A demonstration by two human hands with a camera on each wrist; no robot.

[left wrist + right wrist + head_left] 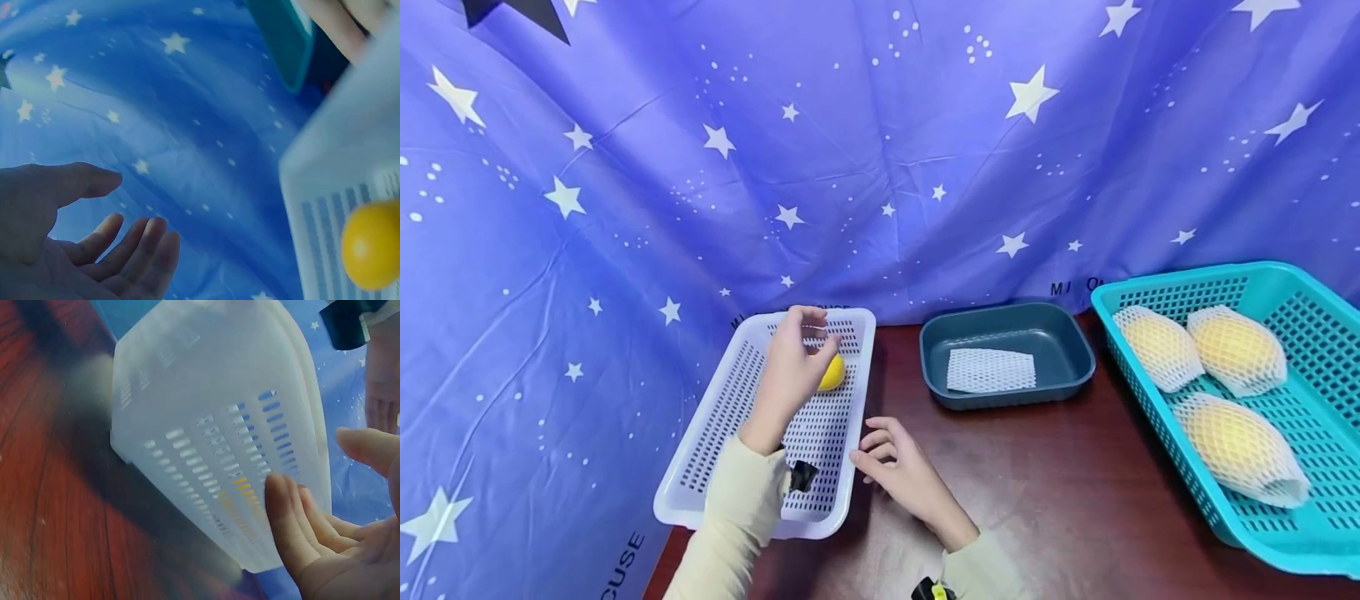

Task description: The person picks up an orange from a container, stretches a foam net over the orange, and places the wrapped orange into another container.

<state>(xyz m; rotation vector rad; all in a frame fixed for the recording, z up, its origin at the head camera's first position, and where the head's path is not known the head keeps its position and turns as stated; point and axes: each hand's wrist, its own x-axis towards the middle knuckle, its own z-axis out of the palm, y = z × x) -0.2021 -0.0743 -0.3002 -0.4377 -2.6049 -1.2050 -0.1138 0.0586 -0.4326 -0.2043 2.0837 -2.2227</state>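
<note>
A white slotted basket (pixel 822 467) stands on the left of the table with a smooth yellow fruit (pixel 832 375) in it. My left hand (pixel 793 362) hovers above this basket, partly covering the fruit in the head view. Its fingers are loosely bent and hold nothing; in the left wrist view, the fruit (pixel 373 247) lies well apart from the fingertips. By the basket's right side is my right hand (pixel 901 471), fingers relaxed, nothing in them. Its fingertips are close to the basket's slotted wall (pixel 187 450); whether they touch it I cannot tell.
A dark blue-grey tray (pixel 1007 400) behind and right of my right hand holds a flat white foam net (pixel 991 371). Farther right, a teal slotted basket (pixel 1180 450) contains three yellow fruits in foam nets (pixel 1240 442). A blue starry curtain (pixel 880 167) hangs behind the table (pixel 1045 492).
</note>
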